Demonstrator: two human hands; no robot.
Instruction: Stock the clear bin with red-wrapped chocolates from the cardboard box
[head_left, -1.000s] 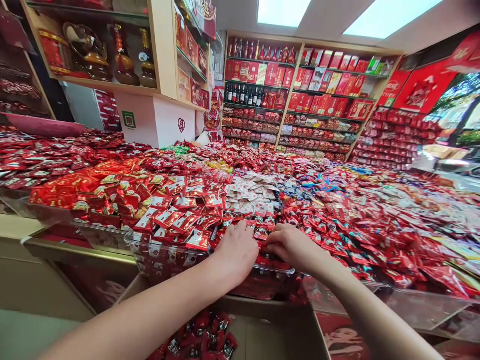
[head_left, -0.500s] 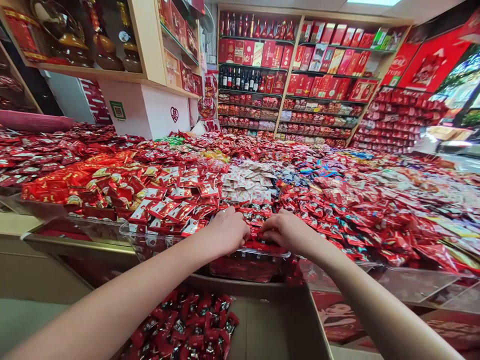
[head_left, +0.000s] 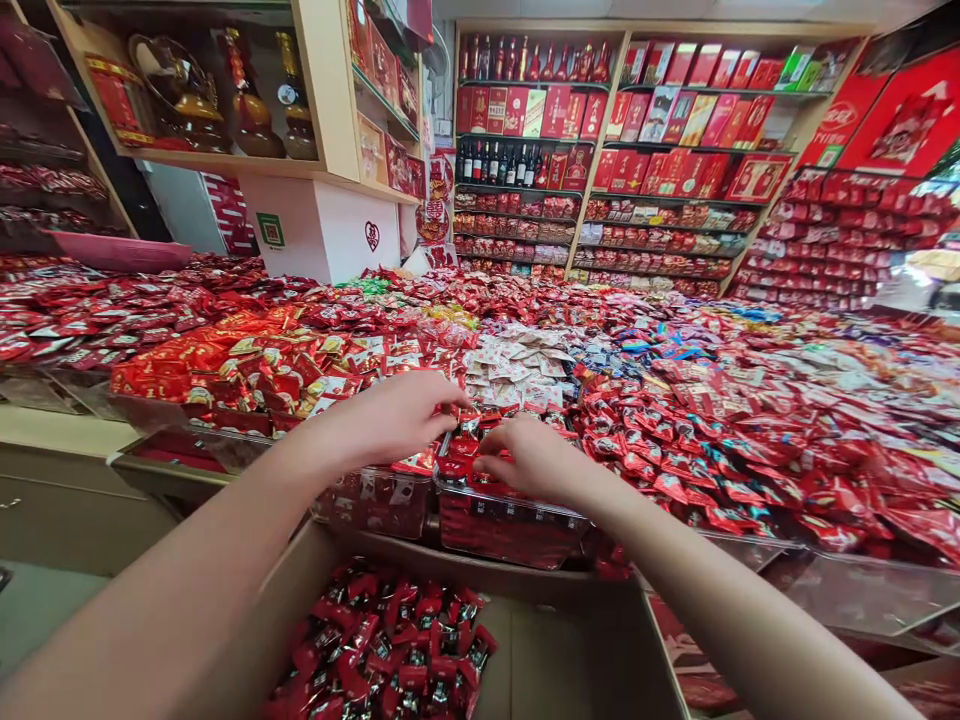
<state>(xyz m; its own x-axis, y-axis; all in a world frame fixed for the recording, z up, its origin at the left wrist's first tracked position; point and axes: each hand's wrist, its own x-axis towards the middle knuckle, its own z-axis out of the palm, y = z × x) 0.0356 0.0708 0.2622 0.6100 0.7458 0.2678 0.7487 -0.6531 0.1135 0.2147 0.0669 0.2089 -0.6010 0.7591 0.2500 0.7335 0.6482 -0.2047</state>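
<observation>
A clear plastic bin [head_left: 517, 535] holds red-and-black wrapped candies [head_left: 457, 466] at the front of the display. Over its left edge, my left hand [head_left: 405, 415] has its thumb and fingers apart, with nothing visible between them. My right hand [head_left: 529, 458] rests on the candies inside, its fingers bent but spread and touching the wrappers. Its palm hides part of the bin. Below stands an open cardboard box [head_left: 570, 640], with a heap of similar red wrapped candies [head_left: 397, 640] on its left side.
White packets [head_left: 517, 365] are piled just behind the bin. Red-and-white packets [head_left: 375, 350] lie to the left, red twisted-wrapper candies [head_left: 645, 440] to the right. Shelves with bottles and boxes [head_left: 555, 110] line the back wall. A pink basin [head_left: 120, 250] stands far left.
My left hand has lifted off the candies to the bin's left edge, and its fingers have parted. My right hand has moved left across the bin. The view has shifted slightly.
</observation>
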